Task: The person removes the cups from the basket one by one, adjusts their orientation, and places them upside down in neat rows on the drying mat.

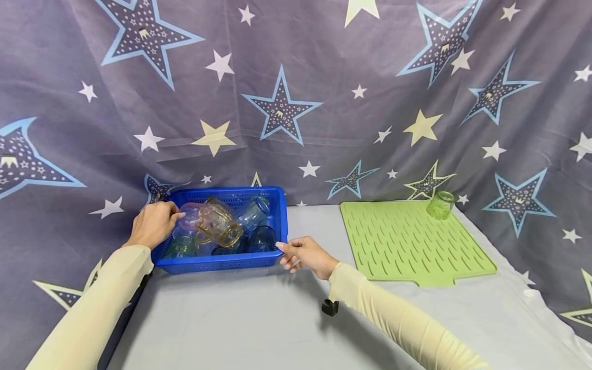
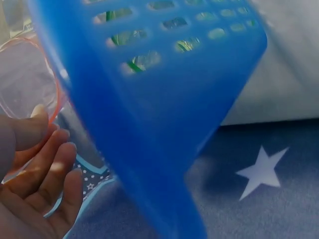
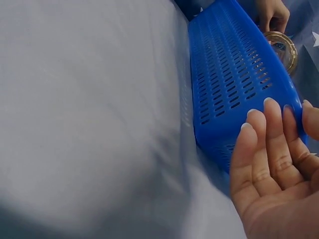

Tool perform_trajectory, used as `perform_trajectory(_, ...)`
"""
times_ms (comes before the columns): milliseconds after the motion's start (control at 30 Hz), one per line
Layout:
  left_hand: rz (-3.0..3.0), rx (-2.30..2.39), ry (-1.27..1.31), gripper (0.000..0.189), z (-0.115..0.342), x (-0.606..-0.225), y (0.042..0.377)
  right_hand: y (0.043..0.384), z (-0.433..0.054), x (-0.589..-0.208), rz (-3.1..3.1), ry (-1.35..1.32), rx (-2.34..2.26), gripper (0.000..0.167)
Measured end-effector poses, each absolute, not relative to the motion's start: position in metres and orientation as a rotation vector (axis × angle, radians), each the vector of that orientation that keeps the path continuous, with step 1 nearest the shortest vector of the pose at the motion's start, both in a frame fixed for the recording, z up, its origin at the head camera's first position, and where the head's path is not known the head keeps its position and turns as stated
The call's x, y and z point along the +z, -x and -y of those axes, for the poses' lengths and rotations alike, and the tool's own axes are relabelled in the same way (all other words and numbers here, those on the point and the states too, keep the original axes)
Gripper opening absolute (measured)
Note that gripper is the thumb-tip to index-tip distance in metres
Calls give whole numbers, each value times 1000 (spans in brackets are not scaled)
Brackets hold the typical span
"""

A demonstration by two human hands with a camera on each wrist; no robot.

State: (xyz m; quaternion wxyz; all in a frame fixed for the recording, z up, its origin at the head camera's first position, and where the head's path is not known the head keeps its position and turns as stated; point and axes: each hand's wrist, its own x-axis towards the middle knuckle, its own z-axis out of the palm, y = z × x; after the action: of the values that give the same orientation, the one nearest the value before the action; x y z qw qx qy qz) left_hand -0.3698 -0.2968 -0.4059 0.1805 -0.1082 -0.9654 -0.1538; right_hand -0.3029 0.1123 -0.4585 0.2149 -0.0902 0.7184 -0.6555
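A blue plastic basket (image 1: 217, 263) full of glasses stands against the backdrop at the left. My left hand (image 1: 156, 223), over the basket's left side, pinches the rim of a pink-tinted glass (image 1: 190, 217) between thumb and fingers; the left wrist view shows its reddish rim (image 2: 59, 89). With thumb and forefinger my right hand (image 1: 309, 255) pinches the basket's front right corner, the other fingers lying along the outside wall in the right wrist view. An amber glass mug (image 1: 221, 226) lies tilted on the pile, with a clear bluish glass (image 1: 254, 213) and a dark blue one (image 1: 261, 239) beside it.
To the right, a light green ribbed drying mat (image 1: 416, 246) lies on the white-covered table (image 1: 240, 318). One green glass (image 1: 441, 205) stands at its far right corner. A star-patterned cloth (image 1: 296, 169) hangs behind and along both sides.
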Motion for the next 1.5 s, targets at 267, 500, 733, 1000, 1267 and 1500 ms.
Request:
perform_trajectory(267, 2806, -495, 272, 25, 294, -406, 374, 301, -112, -458, -1978, 260, -1832, 54)
perform_trajectory(500, 2883, -513, 267, 29, 293, -408, 379, 301, -113, -459, -1988, 246, -1824, 57)
perform_trajectory(733, 2864, -603, 190, 29, 293, -408, 378, 301, -113, -459, -1981, 248, -1831, 58)
perform_trajectory(1000, 2714, -653, 60, 29, 296, -398, 372, 301, -113, -459, -2004, 242, -1826, 57)
perform_trajectory(1267, 2660, -820, -36, 33, 289, -388, 362, 300, -112, -457, -2040, 236, -1797, 54)
perform_trajectory(1500, 2648, -985, -102, 37, 274, -382, 351, 300, -113, -457, -2070, 241, -1774, 52)
